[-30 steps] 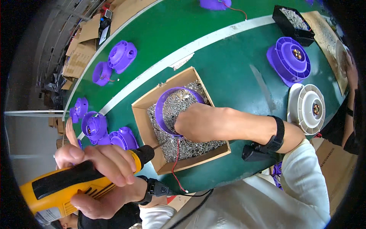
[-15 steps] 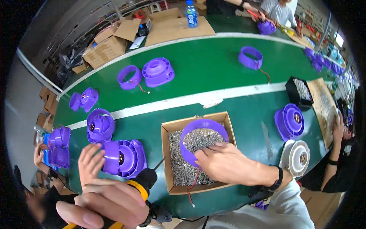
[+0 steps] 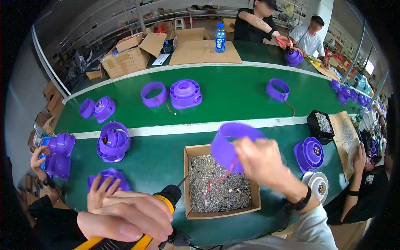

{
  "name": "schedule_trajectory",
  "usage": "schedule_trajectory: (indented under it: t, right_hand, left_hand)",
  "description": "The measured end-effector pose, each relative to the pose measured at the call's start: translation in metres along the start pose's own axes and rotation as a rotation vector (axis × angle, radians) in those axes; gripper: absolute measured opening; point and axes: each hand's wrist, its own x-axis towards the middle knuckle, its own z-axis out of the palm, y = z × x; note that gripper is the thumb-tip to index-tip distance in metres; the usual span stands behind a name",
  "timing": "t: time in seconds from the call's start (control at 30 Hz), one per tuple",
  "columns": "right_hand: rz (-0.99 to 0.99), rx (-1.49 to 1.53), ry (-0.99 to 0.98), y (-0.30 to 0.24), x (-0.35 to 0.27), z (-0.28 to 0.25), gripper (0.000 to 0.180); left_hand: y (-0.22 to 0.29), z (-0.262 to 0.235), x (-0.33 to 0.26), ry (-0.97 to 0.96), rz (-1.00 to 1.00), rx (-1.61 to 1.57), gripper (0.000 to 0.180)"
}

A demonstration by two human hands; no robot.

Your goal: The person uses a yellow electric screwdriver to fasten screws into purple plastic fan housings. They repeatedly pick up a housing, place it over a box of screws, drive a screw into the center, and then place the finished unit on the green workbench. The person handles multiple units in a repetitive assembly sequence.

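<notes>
My right hand (image 3: pixel 263 161) grips a purple plastic ring housing (image 3: pixel 230 145) and holds it tilted in the air above a cardboard box of small screws (image 3: pixel 221 190); a red wire hangs from the ring down into the box. My left hand (image 3: pixel 125 218) is closed around a yellow and black electric screwdriver (image 3: pixel 162 199) at the lower left, its bit pointing up toward the box's left edge.
Several purple fan housings (image 3: pixel 113 142) lie on the green conveyor belt (image 3: pixel 216 100). A co-worker's hand (image 3: pixel 99 189) rests on a purple part at the lower left. A black screw tray (image 3: pixel 321 123) stands at right. Other people work at the far end and right.
My right hand has lifted the purple ring out of the screw box and up to the right. The view has tilted up, showing more of the belt.
</notes>
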Motion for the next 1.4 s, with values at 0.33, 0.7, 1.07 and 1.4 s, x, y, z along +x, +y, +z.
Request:
schedule_trajectory:
  t: [0.33, 0.7, 1.07, 1.4]
  right_hand:
    - [0.116, -0.321, 0.122, 0.113, 0.101, 0.041, 0.027]
    - [0.203, -0.683, 0.107, 0.187, 0.138, 0.066, 0.065]
    - [0.111, -0.886, -0.400, 0.216, 0.138, 0.045, 0.023]
    - [0.037, -0.459, -0.089, 0.213, 0.148, 0.072, 0.030]
  left_hand:
    - [-0.003, 0.010, 0.004, 0.216, 0.123, 0.066, 0.023]
    - [0.000, 0.030, 0.017, 0.294, 0.123, 0.179, 0.052]
    - [-0.001, 0.027, 0.016, 0.294, 0.116, 0.148, 0.054]
    - [-0.006, 0.025, 0.017, 0.309, 0.144, 0.150, 0.054]
